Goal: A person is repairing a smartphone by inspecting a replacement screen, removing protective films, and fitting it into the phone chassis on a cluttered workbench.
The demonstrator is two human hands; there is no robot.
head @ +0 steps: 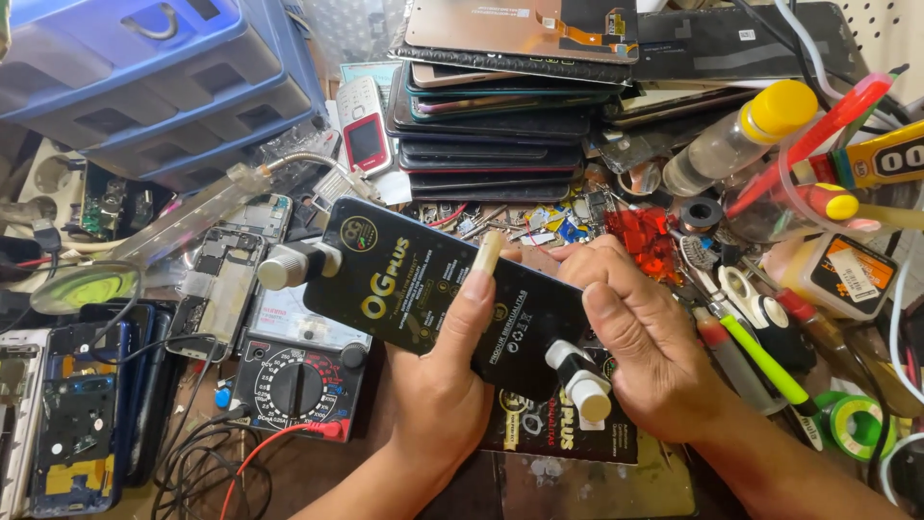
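My left hand (448, 376) and my right hand (635, 337) together hold a black flat phone screen panel (414, 284) with yellow print, tilted across the middle of the bench. A white clamp (289, 265) grips its upper left end, and a second white clamp (582, 380) grips its lower right end, beside my right thumb. My left thumb presses on the panel's face. A thin cream-coloured stick (488, 252) rests along the panel's far edge between my fingers. Which hand holds the stick I cannot tell.
A stack of phone screens (500, 106) sits behind. A blue drawer unit (144, 77) stands at the back left. A multimeter (294, 380) and opened phones (72, 424) lie at the left. Glue bottles (741, 135), screwdrivers and a solder reel (852, 419) crowd the right.
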